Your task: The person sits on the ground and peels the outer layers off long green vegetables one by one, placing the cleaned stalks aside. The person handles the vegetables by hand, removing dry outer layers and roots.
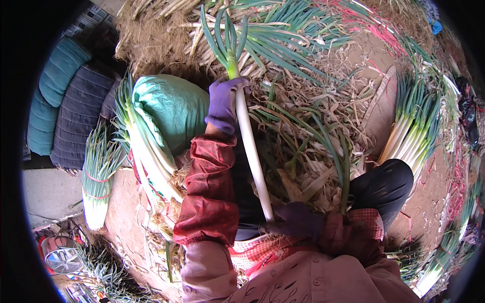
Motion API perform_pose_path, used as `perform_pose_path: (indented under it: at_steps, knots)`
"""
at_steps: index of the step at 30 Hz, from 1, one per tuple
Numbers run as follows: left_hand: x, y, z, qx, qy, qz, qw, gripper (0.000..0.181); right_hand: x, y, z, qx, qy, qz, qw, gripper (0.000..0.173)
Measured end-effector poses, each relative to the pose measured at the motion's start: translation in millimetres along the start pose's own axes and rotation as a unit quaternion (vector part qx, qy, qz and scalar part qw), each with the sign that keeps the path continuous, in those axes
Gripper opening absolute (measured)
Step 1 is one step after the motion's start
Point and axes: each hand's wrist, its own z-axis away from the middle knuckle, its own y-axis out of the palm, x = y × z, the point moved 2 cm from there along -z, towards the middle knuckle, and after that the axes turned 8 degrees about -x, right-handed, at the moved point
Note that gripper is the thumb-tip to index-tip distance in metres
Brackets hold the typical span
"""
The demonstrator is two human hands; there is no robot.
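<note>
My left hand point(226, 99), in a purple knit glove, is closed around the upper white stem of a long green onion point(252, 151), just below its green leaves. The onion slants down over my lap. At its root end is my right hand point(297, 221), also in a purple glove and in shadow; its fingers touch the stem's base, where fine roots show, but their grip is hard to make out. Several onions with white stems point(149, 146) lean against a green cloth-covered bundle point(172, 110) left of my left forearm.
Dry leaves and peelings point(318, 166) cover the ground before me. Unpeeled onions with roots point(159, 41) are heaped at the top. A tied onion bundle point(97, 185) stands at left near quilted covers point(79, 113). Another pile of onions point(409, 128) lies beyond my knee point(382, 189).
</note>
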Motion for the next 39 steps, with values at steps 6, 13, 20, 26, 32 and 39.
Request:
perform_pose_path:
  at_steps: [6,13,20,26,32,39]
  knots:
    - [2.7,-8.1,-6.8,0.032,0.009,0.069,0.997,0.019,14.0,3.2,16.9,-0.112,-0.112,-0.006,0.987,0.048]
    - [-16.1,-26.7,-0.8,0.031,0.003,0.16,0.987,0.008,13.7,-4.6,76.5,-0.162,-0.223,0.056,0.96,0.027]
    - [-15.3,-23.1,7.6,0.041,0.007,0.2,0.979,0.018,9.8,-51.7,39.2,-0.155,0.1,-0.471,0.863,0.034]
    - [-23.5,-10.1,21.4,0.022,0.049,0.24,0.969,0.022,21.3,-36.6,29.4,-0.028,0.061,-0.34,0.938,0.035]
    - [-14.6,2.8,61.1,0.06,0.186,0.216,0.957,0.028,10.2,-37.0,18.4,-0.236,-0.012,-0.11,0.965,0.03]
    - [2.7,22.2,105.9,-0.009,0.098,0.207,0.973,0.041,-13.4,-24.8,43.6,-0.228,0.072,-0.184,0.953,0.028]
